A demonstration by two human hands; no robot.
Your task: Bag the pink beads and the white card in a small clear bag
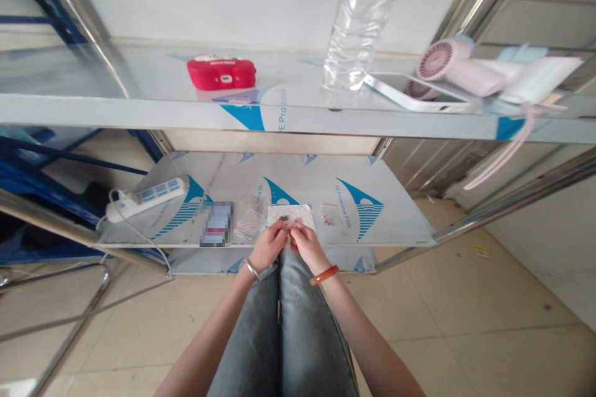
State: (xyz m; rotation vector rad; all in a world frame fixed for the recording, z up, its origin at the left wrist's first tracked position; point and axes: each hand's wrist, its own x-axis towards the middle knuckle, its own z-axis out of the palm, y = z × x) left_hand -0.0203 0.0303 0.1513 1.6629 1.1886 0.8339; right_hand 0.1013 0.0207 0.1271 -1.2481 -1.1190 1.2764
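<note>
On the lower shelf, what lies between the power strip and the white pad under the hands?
In the head view, a blurred-out flat item and clear plastic bags lie between the power strip and the white pad.

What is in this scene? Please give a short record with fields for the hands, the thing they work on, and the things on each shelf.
left hand: left hand, silver bracelet on the wrist, fingers pinching a small item
right hand: right hand, orange bangle on the wrist, fingers meeting the same item
small item: dark, too small to identify, held above a white pad
lower shelf: power strip, clear plastic bags, small packet
upper shelf: red case, water bottle, pink handheld fan
</note>
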